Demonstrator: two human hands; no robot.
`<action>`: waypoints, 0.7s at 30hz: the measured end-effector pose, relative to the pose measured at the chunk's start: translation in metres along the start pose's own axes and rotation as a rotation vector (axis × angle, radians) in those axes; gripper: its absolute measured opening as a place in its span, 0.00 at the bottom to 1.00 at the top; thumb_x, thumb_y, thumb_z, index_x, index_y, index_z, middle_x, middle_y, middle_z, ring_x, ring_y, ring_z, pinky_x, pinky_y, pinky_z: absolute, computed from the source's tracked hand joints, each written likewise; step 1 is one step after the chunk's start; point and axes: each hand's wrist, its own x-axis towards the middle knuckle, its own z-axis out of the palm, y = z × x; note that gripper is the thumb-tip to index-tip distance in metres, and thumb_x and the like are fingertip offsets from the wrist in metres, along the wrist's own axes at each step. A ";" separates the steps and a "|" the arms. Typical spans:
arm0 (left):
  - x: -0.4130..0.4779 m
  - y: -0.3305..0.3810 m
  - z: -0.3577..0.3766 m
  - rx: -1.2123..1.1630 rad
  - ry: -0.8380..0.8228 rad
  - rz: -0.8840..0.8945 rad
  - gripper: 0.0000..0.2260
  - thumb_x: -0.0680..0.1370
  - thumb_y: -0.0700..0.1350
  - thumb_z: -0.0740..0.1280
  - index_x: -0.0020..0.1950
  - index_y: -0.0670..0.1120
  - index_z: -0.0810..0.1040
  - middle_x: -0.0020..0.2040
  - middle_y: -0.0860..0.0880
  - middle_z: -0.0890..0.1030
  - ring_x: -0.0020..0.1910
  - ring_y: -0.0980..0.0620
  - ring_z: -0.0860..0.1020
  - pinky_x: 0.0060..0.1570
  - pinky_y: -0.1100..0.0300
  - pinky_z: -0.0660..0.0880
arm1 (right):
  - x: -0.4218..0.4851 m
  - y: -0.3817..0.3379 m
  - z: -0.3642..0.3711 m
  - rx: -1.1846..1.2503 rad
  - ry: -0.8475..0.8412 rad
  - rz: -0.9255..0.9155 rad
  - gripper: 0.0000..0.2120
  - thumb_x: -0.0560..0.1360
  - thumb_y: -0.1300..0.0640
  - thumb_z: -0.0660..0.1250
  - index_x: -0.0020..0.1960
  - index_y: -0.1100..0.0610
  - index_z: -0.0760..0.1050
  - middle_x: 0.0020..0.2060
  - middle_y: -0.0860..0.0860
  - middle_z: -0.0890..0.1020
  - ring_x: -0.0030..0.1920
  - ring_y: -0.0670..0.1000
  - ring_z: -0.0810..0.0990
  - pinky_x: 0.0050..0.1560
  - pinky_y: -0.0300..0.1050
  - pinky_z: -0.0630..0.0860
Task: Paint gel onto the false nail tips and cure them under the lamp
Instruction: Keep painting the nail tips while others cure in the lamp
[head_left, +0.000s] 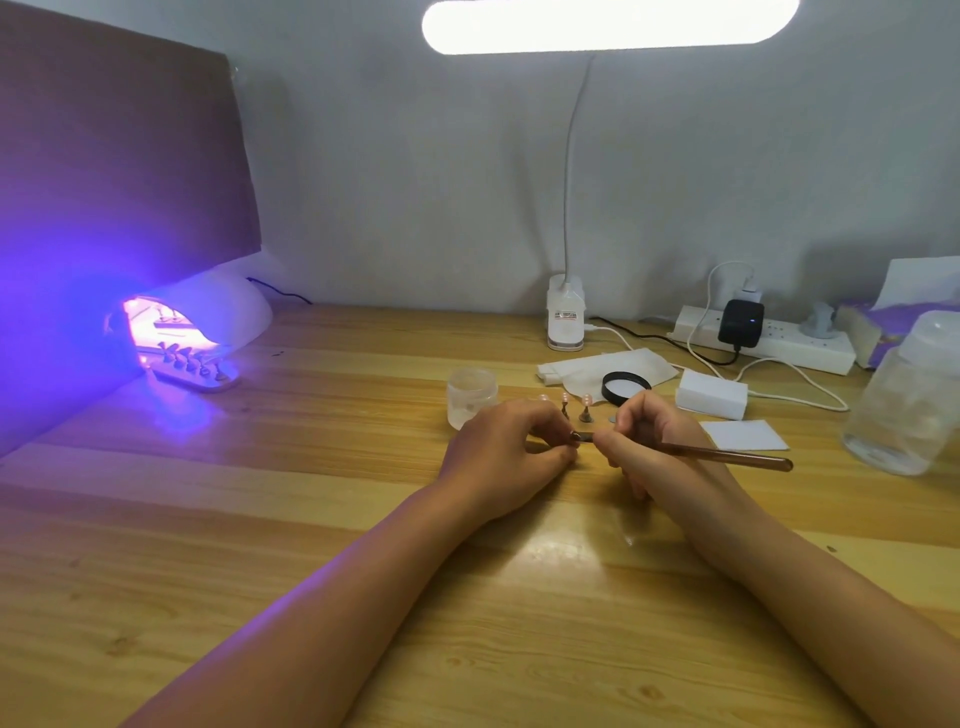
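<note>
Brush (727, 458) bristles and tiny piece (575, 438) pinched by the left hand (506, 447) indistinct; clear bottle (904, 395) partly beyond right edge.

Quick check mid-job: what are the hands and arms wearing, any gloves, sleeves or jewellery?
Nothing visible. The left hand and right hand are bare, with no gloves, rings or wristbands. The left forearm and right forearm are uncovered to the frame edge, no sleeves showing.
</note>
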 end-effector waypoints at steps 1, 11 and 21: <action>0.000 0.000 0.000 0.000 0.000 -0.001 0.03 0.75 0.50 0.73 0.48 0.56 0.82 0.46 0.60 0.81 0.50 0.60 0.79 0.50 0.51 0.79 | 0.000 0.000 0.000 -0.004 -0.001 0.004 0.05 0.76 0.59 0.69 0.46 0.57 0.72 0.33 0.50 0.75 0.29 0.43 0.71 0.30 0.39 0.68; 0.000 0.000 0.001 -0.023 -0.003 0.006 0.03 0.75 0.48 0.72 0.47 0.57 0.81 0.47 0.60 0.82 0.50 0.62 0.79 0.51 0.51 0.79 | 0.000 0.001 0.000 0.041 0.078 -0.025 0.04 0.75 0.61 0.67 0.44 0.58 0.71 0.32 0.52 0.72 0.32 0.48 0.67 0.32 0.44 0.64; 0.001 -0.001 0.001 -0.006 -0.002 0.027 0.03 0.76 0.48 0.72 0.46 0.57 0.82 0.48 0.60 0.82 0.50 0.63 0.79 0.50 0.52 0.80 | 0.000 0.001 0.002 0.072 0.029 -0.020 0.08 0.76 0.56 0.69 0.47 0.60 0.73 0.33 0.50 0.79 0.27 0.37 0.74 0.26 0.29 0.68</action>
